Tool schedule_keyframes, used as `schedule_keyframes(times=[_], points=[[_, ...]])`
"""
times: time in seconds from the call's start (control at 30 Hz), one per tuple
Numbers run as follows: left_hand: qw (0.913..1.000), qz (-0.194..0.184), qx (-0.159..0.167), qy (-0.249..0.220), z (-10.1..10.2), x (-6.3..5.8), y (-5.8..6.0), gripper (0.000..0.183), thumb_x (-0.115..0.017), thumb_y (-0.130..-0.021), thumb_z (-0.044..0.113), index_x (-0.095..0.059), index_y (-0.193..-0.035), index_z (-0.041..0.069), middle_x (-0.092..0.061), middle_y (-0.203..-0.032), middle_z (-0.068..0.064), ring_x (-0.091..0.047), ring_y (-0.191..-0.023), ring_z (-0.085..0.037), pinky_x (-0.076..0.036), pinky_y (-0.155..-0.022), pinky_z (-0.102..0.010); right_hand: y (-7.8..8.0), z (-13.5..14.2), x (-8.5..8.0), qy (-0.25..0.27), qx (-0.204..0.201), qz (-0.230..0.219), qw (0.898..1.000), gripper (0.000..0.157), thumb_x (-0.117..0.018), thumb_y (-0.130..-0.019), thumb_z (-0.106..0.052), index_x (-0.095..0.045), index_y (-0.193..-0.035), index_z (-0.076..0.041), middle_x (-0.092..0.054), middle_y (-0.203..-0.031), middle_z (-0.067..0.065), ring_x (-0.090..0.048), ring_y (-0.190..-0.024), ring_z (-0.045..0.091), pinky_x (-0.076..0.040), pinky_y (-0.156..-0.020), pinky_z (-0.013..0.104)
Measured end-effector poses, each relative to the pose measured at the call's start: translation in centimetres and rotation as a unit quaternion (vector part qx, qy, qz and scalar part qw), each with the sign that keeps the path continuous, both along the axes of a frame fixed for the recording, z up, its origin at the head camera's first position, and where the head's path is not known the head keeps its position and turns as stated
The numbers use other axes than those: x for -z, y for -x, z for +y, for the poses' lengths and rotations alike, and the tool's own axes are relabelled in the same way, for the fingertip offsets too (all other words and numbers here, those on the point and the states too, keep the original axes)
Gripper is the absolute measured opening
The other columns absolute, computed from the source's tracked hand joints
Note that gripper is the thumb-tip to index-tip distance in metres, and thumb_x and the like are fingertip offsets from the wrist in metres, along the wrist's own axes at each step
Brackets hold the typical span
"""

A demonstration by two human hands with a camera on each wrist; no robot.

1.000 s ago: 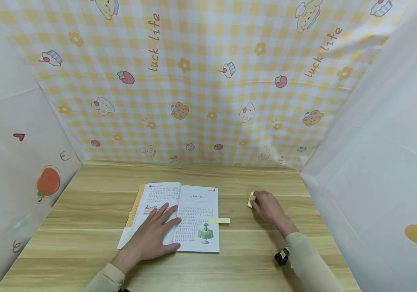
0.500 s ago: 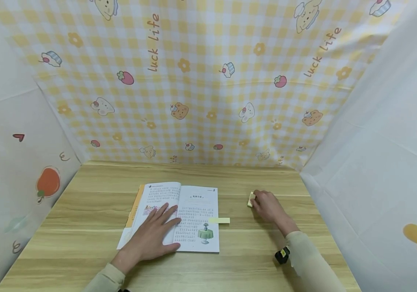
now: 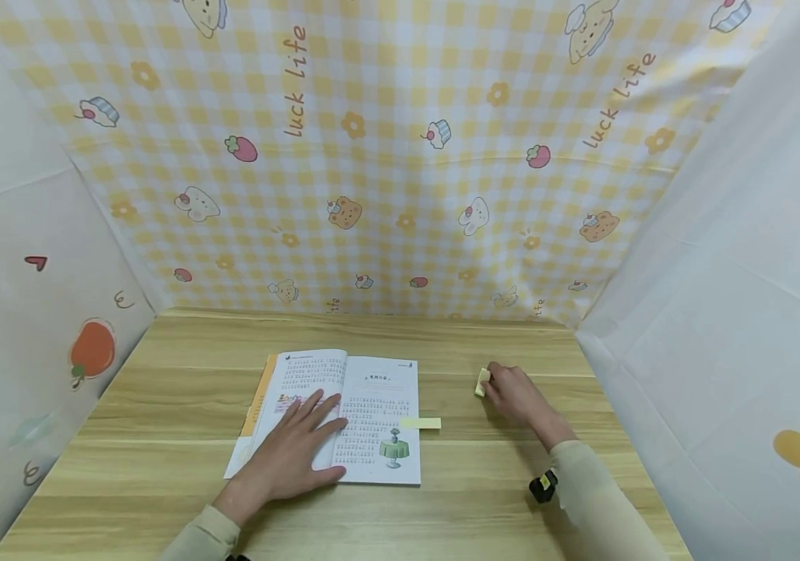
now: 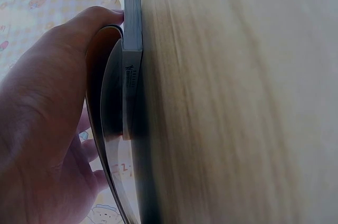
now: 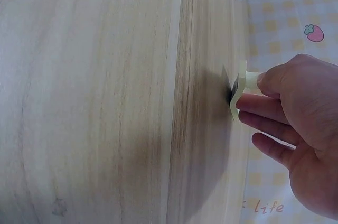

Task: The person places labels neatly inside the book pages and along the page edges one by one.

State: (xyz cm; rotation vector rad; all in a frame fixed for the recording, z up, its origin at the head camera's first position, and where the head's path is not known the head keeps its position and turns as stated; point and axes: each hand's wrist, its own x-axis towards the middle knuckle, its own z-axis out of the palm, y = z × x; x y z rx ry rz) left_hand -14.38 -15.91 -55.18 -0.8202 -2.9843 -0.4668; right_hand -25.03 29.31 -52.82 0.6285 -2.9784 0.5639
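Observation:
An open book (image 3: 380,389) lies on the wooden table, printed text on both pages. My left hand (image 3: 294,454) rests palm down with spread fingers across its left page and the centre fold. In the left wrist view, the left page (image 4: 96,76) bows up beneath the hand. A pale yellow sticky note (image 3: 428,424) pokes out past the book's right edge. To the right, my right hand (image 3: 519,397) pinches a small pad of yellow sticky notes (image 3: 481,382) between thumb and fingers. From the right wrist, the pad (image 5: 238,94) looks bent, with a strip under the thumb.
The wooden table (image 3: 463,491) ends at a yellow checked cloth (image 3: 400,234) behind. White cloth walls (image 3: 722,312) stand on both sides. An orange cover flap (image 3: 259,397) shows beyond the book's left edge. A black wrist camera (image 3: 543,486) sits on the right wrist.
The right hand has shifted very slightly at the sticky note pad. The left hand and the book have stayed in place.

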Motion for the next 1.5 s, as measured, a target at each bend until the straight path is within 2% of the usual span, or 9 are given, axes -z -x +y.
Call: schedule_keyframes(times=[0.33, 0.8, 1.5], points=[[1.0000, -0.002, 0.000, -0.002, -0.03, 0.03, 0.03, 0.078, -0.077, -0.097, 0.067, -0.067, -0.157, 0.018, -0.040, -0.184, -0.010, -0.031, -0.174, -0.044, -0.028, -0.141, -0.070, 0.09, 0.06, -0.22, -0.005, -0.002, -0.009, 1.000, 0.017, -0.067, -0.111, -0.009, -0.058, -0.097, -0.009, -0.057, -0.072, -0.001, -0.046, -0.061, 0.011, -0.037, -0.055, 0.023], [1.0000, 0.005, 0.000, 0.002, -0.05, 0.05, 0.02, 0.077, -0.078, -0.097, 0.067, -0.068, -0.156, 0.019, -0.041, -0.184, -0.011, -0.033, -0.173, -0.044, -0.030, -0.140, -0.070, 0.14, 0.32, 0.07, -0.003, -0.019, 0.017, 1.000, 0.017, -0.062, -0.114, -0.011, -0.053, -0.100, -0.010, -0.049, -0.071, -0.005, -0.041, -0.056, 0.008, -0.033, -0.051, 0.022], [0.9999, 0.013, 0.003, 0.002, -0.02, 0.17, 0.03, 0.076, -0.078, -0.097, 0.066, -0.068, -0.155, 0.019, -0.042, -0.183, -0.011, -0.033, -0.173, -0.044, -0.031, -0.140, -0.070, 0.14, 0.36, 0.17, -0.001, -0.014, 0.001, 1.000, 0.014, -0.056, -0.117, -0.013, -0.051, -0.104, -0.010, -0.045, -0.068, -0.004, -0.040, -0.056, 0.008, -0.032, -0.051, 0.021]])
